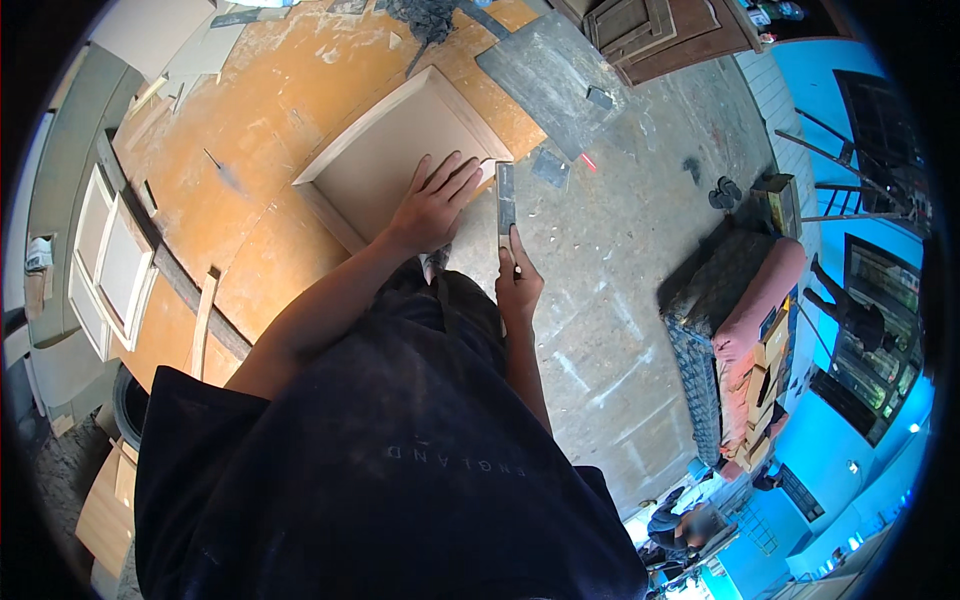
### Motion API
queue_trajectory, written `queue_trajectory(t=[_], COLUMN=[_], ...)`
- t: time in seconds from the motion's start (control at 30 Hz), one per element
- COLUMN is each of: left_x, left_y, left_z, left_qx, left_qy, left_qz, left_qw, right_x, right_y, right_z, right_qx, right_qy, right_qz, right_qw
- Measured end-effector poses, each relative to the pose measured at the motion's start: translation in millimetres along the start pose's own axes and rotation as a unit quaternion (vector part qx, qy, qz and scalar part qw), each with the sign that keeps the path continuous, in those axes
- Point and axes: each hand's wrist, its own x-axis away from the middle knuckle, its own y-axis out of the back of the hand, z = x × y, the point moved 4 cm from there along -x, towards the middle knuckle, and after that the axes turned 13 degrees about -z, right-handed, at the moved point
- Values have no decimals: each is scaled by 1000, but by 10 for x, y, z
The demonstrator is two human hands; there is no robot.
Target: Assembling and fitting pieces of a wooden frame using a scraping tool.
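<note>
A wooden frame panel (395,150), shaped like a cabinet door with a pale flat centre and raised rails, stands tilted in front of me. My left hand (430,205) lies on it with the fingers stretched out toward its right corner. In my right hand (520,280) is a sanding stick (506,195), a narrow flat bar with a dark grey face. My fingers close round its lower end, one finger laid along it. The stick's far end is beside the panel's right corner; whether they touch I cannot tell.
An orange-brown board (260,130) covers part of the concrete floor (600,260). A grey sheet (550,75) with a small dark block lies ahead. White-framed panels (110,260) lean at the left. At the right stands a sofa (740,340) stacked with things; another person (680,525) is farther off.
</note>
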Motion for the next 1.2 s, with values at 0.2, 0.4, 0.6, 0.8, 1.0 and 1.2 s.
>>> queue_trajectory(t=[0.2,0.4,0.6,0.8,1.0,1.2], left_x=[-20,-24,-32,-46,-33,-59], left_y=[17,14,12,1,34,53], left_z=[-5,12,0,-4,0,-31], left_qx=[21,33,40,55,53,57], left_qy=[7,19,10,14,28,38], left_qz=[7,14,12,-2,-7,11], left_qw=[1000,999,999,998,998,998], right_x=[55,25,-341,-833,-336,-514], right_y=[-39,-86,-426,-780,-431,-458], right_z=[196,294,399,582,402,454], right_qx=[27,69,56,30,74,57], right_qy=[68,82,122,168,97,125], right_qz=[2,5,-24,-75,3,-33], right_qw=[997,994,991,982,993,990])
